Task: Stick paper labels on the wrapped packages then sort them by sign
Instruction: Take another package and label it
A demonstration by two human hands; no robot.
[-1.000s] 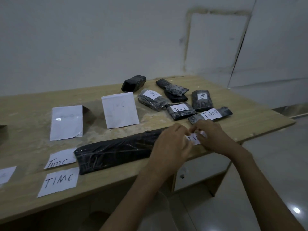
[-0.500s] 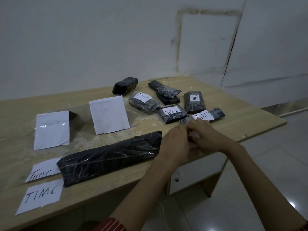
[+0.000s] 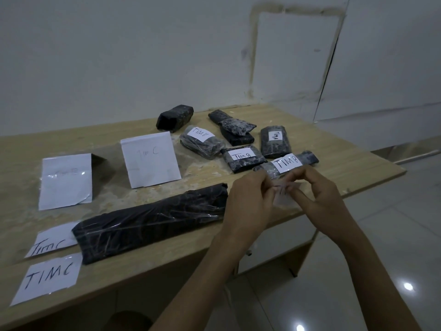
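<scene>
Label (image 3: pixel 282 195) pinched btwn fingers of left hand (image 3: pixel 250 199) & right hand (image 3: pixel 322 199), both closed on it, over table (image 3: pixel 346 163) edge.

Both hands, left (image 3: pixel 250 199) and right (image 3: pixel 322 199), pinch paper label (image 3: pixel 282 195) above table (image 3: pixel 346 173) edge, beside long package (image 3: pixel 152 220).

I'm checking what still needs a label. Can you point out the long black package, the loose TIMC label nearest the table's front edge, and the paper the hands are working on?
long black package (image 3: pixel 152 220): head view, middle of its wrapped top.
loose TIMC label (image 3: pixel 49 275): head view, on the handwriting.
held paper (image 3: pixel 284 199): head view, lower part showing between the hands.
</scene>
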